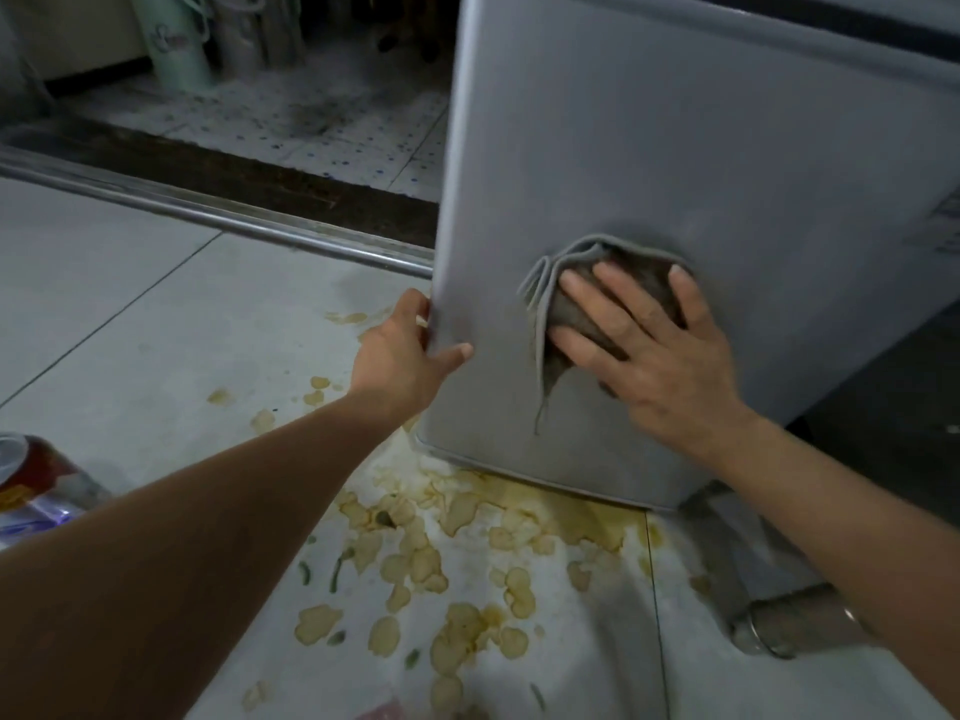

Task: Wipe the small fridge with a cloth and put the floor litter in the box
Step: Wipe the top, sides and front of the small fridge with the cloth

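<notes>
The small grey fridge (649, 148) stands on the tiled floor (130, 314), filling the upper right of the view; its top and right side run out of the picture, and its base is partly lost in shadow at the right. The right hand (649, 350) lies flat on the fridge's side panel with its fingers (597, 293) spread, pressing a folded grey cloth (576, 283) against the metal. The hand covers much of the cloth; only its folded edges and a loose corner hanging downward show beyond the fingers. The left hand (405, 350) holds the fridge's near left corner, thumb lying across the panel, while the other fingers wrap round the edge and are mostly hidden behind it, so how tightly they curl cannot be told.

On the floor below and left of the fridge lies the litter (426, 563): many pale yellow flakes with a few green bits, over brownish stains that reach under the fridge's lower edge. A pink scrap at the bottom edge is cut off. A metal can (784, 621) lies on its side at the lower right, partly behind the right forearm. At the left edge a plastic-wrapped pack (36, 485) with red and purple print is cut off and blurred. A metal door rail (208, 210) crosses the floor behind.
</notes>
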Tool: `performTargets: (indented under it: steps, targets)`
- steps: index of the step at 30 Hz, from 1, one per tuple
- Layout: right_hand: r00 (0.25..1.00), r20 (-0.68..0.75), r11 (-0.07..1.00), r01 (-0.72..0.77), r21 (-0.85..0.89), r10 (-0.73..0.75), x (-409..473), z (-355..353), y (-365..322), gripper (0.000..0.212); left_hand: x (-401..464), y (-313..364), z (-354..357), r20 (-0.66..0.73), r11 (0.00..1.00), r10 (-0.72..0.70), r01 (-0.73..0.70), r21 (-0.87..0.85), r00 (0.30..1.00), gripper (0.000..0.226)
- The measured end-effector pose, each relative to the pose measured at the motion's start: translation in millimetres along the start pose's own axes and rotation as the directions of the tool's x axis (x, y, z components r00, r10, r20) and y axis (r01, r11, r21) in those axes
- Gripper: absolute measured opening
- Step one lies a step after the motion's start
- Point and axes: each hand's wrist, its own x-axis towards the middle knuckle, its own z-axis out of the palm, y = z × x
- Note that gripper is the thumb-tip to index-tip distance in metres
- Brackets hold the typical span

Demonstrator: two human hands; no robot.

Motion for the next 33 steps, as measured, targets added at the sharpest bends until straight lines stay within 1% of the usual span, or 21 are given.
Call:
performTargets:
  steps: [2, 3, 5, 8, 10, 11, 13, 15, 18, 20, 21, 22, 23, 24, 25, 26, 27, 29, 31, 32, 33]
  targets:
    - [0.997, -0.024, 0.998, -0.067, 0.009, 0.067, -3.9, 5.8, -12.5, 0.037, 0.8, -2.1, 1.1, -0.033, 1.0, 0.006, -0.005, 0.02, 0.999, 0.043]
    - [0.998, 0.005, 0.998, -0.061, -0.007, 0.061, -13.3, 11.6, -21.7, 0.04, 2.2, -3.3, 2.1, -0.034, 1.0, 0.006, -0.005, 0.023, 0.999, 0.043]
    - [0.987, 0.145, 0.998, 0.068, -0.011, -0.065, -42.4, 23.6, -41.8, 0.055, 4.2, -5.7, 1.8, -0.023, 1.0, 0.011, -0.01, 0.029, 1.0, 0.042]
    - [0.885, 0.39, 0.967, 0.245, 0.075, -0.254, -70.1, 22.4, -60.5, 0.069, 5.5, -5.8, 1.4, -0.016, 0.998, 0.026, -0.025, 0.056, 1.0, 0.042]
    - [0.836, 0.435, 0.941, 0.318, 0.115, -0.336, -69.6, 16.8, -57.7, 0.069, 4.4, -5.2, 1.0, -0.01, 0.997, 0.016, -0.015, 0.069, 1.0, 0.042]
    - [0.836, 0.425, 0.938, 0.325, 0.124, -0.346, -67.2, 11.6, -50.7, 0.068, 3.3, -4.4, 1.0, -0.005, 0.998, 0.012, -0.011, 0.07, 1.0, 0.042]
    - [0.904, 0.346, 0.968, 0.232, 0.092, -0.249, -59.7, -2.4, -26.6, 0.063, 1.1, -2.9, 1.6, 0.001, 0.998, 0.009, -0.009, 0.069, 1.0, 0.041]
    - [0.975, 0.214, 0.998, 0.066, 0.0, -0.064, -55.2, -16.5, 0.3, 0.054, -0.8, -2.5, 2.5, 0.001, 0.998, 0.002, -0.003, 0.065, 1.0, 0.041]
    - [0.984, 0.137, 0.993, -0.115, -0.015, 0.116, -56.2, -27.4, 16.4, 0.049, -2.3, -1.2, 4.9, -0.009, 0.998, -0.003, 0.004, 0.062, 1.0, 0.042]
    - [0.967, 0.157, 0.978, -0.207, 0.04, 0.198, -66.2, -23.5, 6.7, 0.052, -2.2, -1.3, 5.8, -0.015, 0.998, 0.003, -0.002, 0.067, 1.0, 0.042]
    - [0.96, 0.206, 0.978, -0.204, 0.052, 0.189, -78.4, -18.0, -1.7, 0.058, -1.5, -1.6, 5.6, -0.013, 0.997, 0.006, -0.005, 0.072, 1.0, 0.042]
    - [0.951, 0.282, 0.987, -0.147, 0.063, 0.123, -95.2, -12.2, -10.7, 0.067, -0.9, -2.1, 5.4, -0.008, 0.997, 0.005, -0.004, 0.071, 1.0, 0.041]
    - [0.927, 0.374, 0.995, -0.05, 0.089, 0.013, -113.5, -7.2, -19.4, 0.079, -0.3, -3.2, 5.1, -0.002, 0.998, 0.0, 0.0, 0.066, 1.0, 0.04]
    - [0.88, 0.463, 0.99, 0.048, 0.131, -0.104, -128.9, -5.3, -26.2, 0.089, 0.0, -3.7, 5.0, 0.003, 0.998, 0.0, 0.0, 0.06, 1.0, 0.039]
    - [0.825, 0.535, 0.979, 0.102, 0.178, -0.184, -139.1, -6.5, -30.1, 0.095, 0.2, -4.2, 5.1, 0.008, 0.998, 0.004, -0.005, 0.058, 1.0, 0.038]
    - [0.787, 0.578, 0.971, 0.108, 0.215, -0.215, -143.9, -9.2, -31.6, 0.098, 0.6, -5.0, 5.2, 0.009, 0.998, 0.01, -0.011, 0.058, 1.0, 0.038]
    - [0.771, 0.598, 0.967, 0.091, 0.238, -0.22, -145.4, -12.0, -30.8, 0.098, 0.8, -5.5, 5.2, 0.009, 0.998, 0.015, -0.016, 0.056, 1.0, 0.039]
    - [0.804, 0.57, 0.974, 0.045, 0.221, -0.167, -139.9, -22.5, -23.6, 0.084, 0.3, -6.1, 5.9, 0.004, 0.998, 0.021, -0.022, 0.053, 1.0, 0.041]
    - [0.903, 0.43, 0.991, -0.066, 0.118, 0.009, -125.2, -36.8, -6.5, 0.05, 0.0, -6.3, 6.3, -0.008, 0.997, 0.031, -0.031, 0.068, 0.999, 0.04]
    - [0.927, 0.352, 0.984, -0.165, 0.07, 0.13, -116.4, -44.3, 3.6, 0.034, -0.1, -6.3, 6.6, -0.012, 0.997, 0.031, -0.03, 0.073, 0.999, 0.04]
    - [0.923, 0.293, 0.962, -0.271, 0.038, 0.249, -109.4, -50.5, 12.1, 0.025, -0.2, -6.3, 7.1, -0.016, 0.997, 0.031, -0.03, 0.075, 0.999, 0.041]
